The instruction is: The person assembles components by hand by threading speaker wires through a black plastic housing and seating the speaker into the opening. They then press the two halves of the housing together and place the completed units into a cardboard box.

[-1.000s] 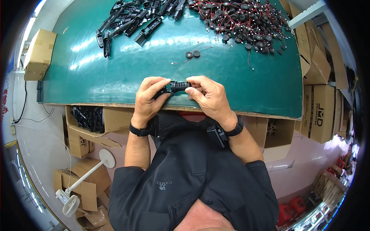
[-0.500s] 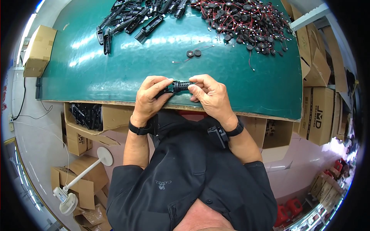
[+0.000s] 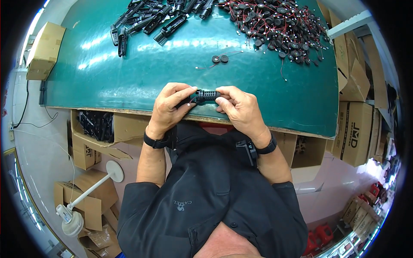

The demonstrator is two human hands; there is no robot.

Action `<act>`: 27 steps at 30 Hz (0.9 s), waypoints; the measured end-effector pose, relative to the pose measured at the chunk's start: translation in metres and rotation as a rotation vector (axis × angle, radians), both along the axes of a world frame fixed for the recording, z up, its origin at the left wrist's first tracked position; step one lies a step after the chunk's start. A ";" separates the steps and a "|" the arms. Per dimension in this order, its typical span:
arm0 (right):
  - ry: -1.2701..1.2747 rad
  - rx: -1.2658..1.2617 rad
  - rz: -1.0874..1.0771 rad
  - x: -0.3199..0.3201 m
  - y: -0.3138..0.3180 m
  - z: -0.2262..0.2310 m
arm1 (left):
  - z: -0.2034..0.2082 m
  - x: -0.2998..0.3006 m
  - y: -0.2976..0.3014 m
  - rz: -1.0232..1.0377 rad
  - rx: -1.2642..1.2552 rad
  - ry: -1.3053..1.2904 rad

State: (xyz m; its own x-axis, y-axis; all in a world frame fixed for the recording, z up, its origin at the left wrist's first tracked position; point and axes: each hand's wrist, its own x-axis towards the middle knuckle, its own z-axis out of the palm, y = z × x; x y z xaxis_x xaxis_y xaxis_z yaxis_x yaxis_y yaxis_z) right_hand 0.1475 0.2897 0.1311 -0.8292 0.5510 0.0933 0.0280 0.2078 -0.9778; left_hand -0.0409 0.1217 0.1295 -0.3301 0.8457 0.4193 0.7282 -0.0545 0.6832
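Between my two hands, just above the near edge of the green table (image 3: 142,77), lies a black ribbed plastic housing (image 3: 207,96), held level. My left hand (image 3: 171,103) is closed on its left part, thumb and fingertips pinching it. With thumb and fingers my right hand (image 3: 239,106) grips the right end of the same housing; that end is hidden by the fingers. Beyond the hands, two small round black speakers (image 3: 220,59) with thin red wires lie on the table.
Several similar black housings (image 3: 159,21) are heaped at the back left. A large pile of wired black speakers (image 3: 279,32) covers the back right. Below the table edge, an open carton (image 3: 129,129) holds black parts. A cardboard box (image 3: 45,49) stands at the left; a white fan (image 3: 71,221) is lower left.
The table view has shifted slightly. Both hands keep their hold on the black housing, and its ribbed part now shows a little more between them.
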 end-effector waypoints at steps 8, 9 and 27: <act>-0.041 0.238 0.045 0.002 0.003 0.005 | 0.000 -0.001 -0.001 -0.021 -0.018 -0.026; -0.017 0.307 0.038 0.002 0.003 0.003 | 0.000 -0.001 -0.002 -0.021 -0.032 -0.035; -0.095 -0.492 0.067 0.002 0.006 0.003 | -0.002 -0.006 -0.006 -0.087 -0.050 -0.067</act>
State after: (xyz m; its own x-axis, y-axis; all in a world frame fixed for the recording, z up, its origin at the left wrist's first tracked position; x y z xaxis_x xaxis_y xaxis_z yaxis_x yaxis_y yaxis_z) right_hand 0.1498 0.2959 0.1337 -0.8565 0.4560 -0.2419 0.1244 -0.2724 -0.9541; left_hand -0.0473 0.1157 0.1280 -0.2803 0.8918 0.3552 0.6746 -0.0802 0.7338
